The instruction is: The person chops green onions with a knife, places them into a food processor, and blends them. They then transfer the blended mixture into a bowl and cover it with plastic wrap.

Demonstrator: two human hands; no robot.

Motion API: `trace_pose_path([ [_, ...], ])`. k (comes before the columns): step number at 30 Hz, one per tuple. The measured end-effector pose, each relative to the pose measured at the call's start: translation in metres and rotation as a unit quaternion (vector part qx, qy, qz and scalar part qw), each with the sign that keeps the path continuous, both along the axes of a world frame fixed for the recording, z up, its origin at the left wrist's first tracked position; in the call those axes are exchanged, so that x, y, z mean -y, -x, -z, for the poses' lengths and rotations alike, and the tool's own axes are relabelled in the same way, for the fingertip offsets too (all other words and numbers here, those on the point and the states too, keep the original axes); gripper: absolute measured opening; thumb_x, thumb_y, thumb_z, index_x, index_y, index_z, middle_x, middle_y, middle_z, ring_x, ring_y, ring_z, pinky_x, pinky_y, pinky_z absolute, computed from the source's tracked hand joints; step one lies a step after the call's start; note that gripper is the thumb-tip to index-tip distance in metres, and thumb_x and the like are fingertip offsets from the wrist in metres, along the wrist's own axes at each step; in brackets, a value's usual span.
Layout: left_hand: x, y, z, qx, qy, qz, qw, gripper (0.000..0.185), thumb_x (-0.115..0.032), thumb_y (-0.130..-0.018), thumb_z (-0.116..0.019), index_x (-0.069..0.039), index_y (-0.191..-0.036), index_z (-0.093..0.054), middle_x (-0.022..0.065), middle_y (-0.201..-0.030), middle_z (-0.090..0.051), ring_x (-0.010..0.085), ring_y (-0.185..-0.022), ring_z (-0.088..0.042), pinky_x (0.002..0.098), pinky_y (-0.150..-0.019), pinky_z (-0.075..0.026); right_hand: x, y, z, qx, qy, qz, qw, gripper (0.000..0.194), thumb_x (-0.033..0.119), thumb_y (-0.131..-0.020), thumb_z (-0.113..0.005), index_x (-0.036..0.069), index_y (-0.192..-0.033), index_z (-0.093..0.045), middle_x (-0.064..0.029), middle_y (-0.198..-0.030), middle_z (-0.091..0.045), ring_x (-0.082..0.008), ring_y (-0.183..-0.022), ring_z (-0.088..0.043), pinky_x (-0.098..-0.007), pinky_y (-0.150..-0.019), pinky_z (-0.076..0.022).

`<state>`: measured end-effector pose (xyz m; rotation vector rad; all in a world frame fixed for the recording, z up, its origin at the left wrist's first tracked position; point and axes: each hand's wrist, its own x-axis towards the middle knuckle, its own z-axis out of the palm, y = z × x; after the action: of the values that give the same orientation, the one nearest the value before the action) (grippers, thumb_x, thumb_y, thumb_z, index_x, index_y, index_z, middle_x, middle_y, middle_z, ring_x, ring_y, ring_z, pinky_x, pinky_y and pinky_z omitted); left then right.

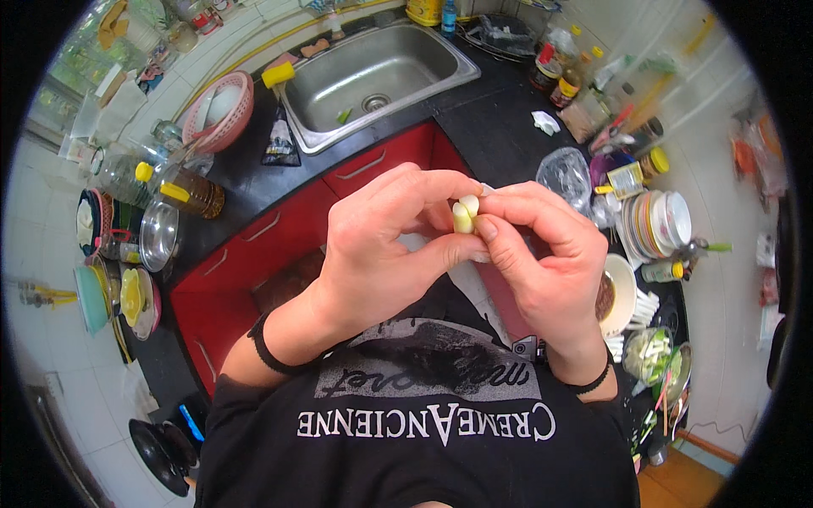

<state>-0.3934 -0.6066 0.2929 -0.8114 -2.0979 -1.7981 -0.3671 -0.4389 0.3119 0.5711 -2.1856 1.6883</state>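
Observation:
Between my fingertips, in front of my chest, are short pale yellow-white vegetable stalk pieces (464,216), likely scallion or leek, with the cut ends facing up. They sit side by side and touch; whether they are still joined lower down is hidden. My left hand (381,247) pinches them from the left with its thumb and fingers. From the other side, my right hand (549,260) grips them with its thumb below and its index finger near the top. Beyond my right hand, a cream bowl (625,289) holds a brown mixture, partly covered by that hand.
White stalks (646,310) and a container of cut green-white vegetables (649,352) are at right. Stacked plates (654,219) and sauce bottles (567,86) line the right counter. A steel sink (381,70) is ahead; a pink basket (238,114) and an oil bottle (197,190) stand left.

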Motion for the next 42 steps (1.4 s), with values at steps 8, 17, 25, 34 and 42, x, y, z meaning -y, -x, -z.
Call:
trace_pose_path([
  [8, -0.021, 0.125, -0.008, -0.141, 0.141, -0.07, 0.977, 0.047, 0.005, -0.065, -0.077, -0.005, -0.111, -0.07, 0.0077, -0.076, -0.061, 0.0188, -0.064, -0.061, 0.0281, -0.058, -0.051, -0.017, 0.131, 0.007, -0.131, -0.09, 0.071, 0.985, 0.014, -0.001, -0.076, -0.071, 0.001, -0.089, -0.065, -0.0124, -0.084, -0.065, -0.0258, -0.069, -0.066, -0.032, -0.061, -0.0523],
  [17, -0.056, 0.266, 0.002, -0.084, 0.161, -0.086, 0.98, 0.042, 0.003, -0.07, -0.074, -0.005, -0.112, -0.069, 0.0088, -0.078, -0.062, 0.0202, -0.065, -0.063, 0.0284, -0.057, -0.05, -0.046, 0.284, 0.024, -0.071, -0.058, 0.06, 0.994, 0.012, 0.001, -0.076, -0.07, 0.001, -0.087, -0.065, -0.0115, -0.079, -0.064, -0.0247, -0.066, -0.065, -0.031, -0.058, -0.0515],
  [25, -0.05, 0.326, 0.014, 0.291, -0.049, 0.145, 0.944, 0.045, -0.003, -0.082, -0.074, 0.004, -0.124, -0.061, 0.0055, -0.1, -0.063, 0.0102, -0.086, -0.06, 0.0228, -0.076, -0.048, -0.063, 0.335, 0.032, 0.275, 0.269, -0.097, 0.918, 0.008, -0.002, -0.091, -0.058, -0.004, -0.091, -0.065, -0.0043, -0.079, -0.064, -0.0073, -0.063, -0.058, -0.0192, -0.059, -0.0469],
  [34, -0.061, 0.351, 0.021, 0.049, 0.131, 0.024, 0.99, 0.051, -0.007, -0.068, -0.082, -0.008, -0.117, -0.068, 0.006, -0.075, -0.061, 0.0149, -0.064, -0.06, 0.0273, -0.059, -0.047, -0.075, 0.343, 0.034, 0.078, -0.007, 0.023, 0.997, 0.007, -0.007, -0.084, -0.065, -0.006, -0.09, -0.068, -0.0094, -0.085, -0.067, -0.0109, -0.074, -0.063, -0.0221, -0.065, -0.0499],
  [42, -0.072, 0.363, 0.03, 0.01, 0.224, 0.028, 0.974, 0.042, -0.004, -0.07, -0.077, -0.009, -0.111, -0.07, 0.0072, -0.08, -0.062, 0.0211, -0.065, -0.063, 0.0298, -0.058, -0.051, -0.078, 0.352, 0.051, 0.154, 0.008, 0.032, 0.987, 0.007, -0.008, -0.081, -0.063, -0.007, -0.087, -0.066, -0.0085, -0.083, -0.067, -0.009, -0.072, -0.064, -0.0206, -0.063, -0.0528],
])
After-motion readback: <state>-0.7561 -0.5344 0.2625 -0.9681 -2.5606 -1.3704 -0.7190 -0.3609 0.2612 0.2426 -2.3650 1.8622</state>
